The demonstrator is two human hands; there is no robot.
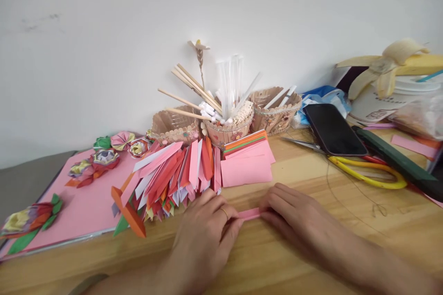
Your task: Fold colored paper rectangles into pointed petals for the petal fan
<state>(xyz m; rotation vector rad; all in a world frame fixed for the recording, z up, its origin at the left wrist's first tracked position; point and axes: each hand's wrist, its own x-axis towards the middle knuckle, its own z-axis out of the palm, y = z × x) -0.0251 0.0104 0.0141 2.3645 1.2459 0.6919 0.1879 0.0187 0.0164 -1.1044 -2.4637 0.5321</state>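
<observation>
A narrow folded strip of pink paper (249, 214) lies low over the wooden table, stretched between my two hands. My left hand (209, 228), with a ring on one finger, pinches its left end between thumb and fingers. At the other end, my right hand (292, 214) is closed on the strip, fingers bent together. Only the middle of the strip shows; both ends are hidden by my fingers. Just beyond it rests a pink paper sheet (247, 170), with a stack of coloured paper (245, 143) behind. A heap of folded paper pieces (173, 170) lies beside my left hand.
Paper flowers (104, 159) lie on a pink board (76, 212) at left. Decorated baskets (226, 131) with sticks and straws stand against the wall. Yellow-handled scissors (367, 173), a phone (334, 129), a dark green cutter-like tool (398, 161) and a peeled banana (398, 62) are at right.
</observation>
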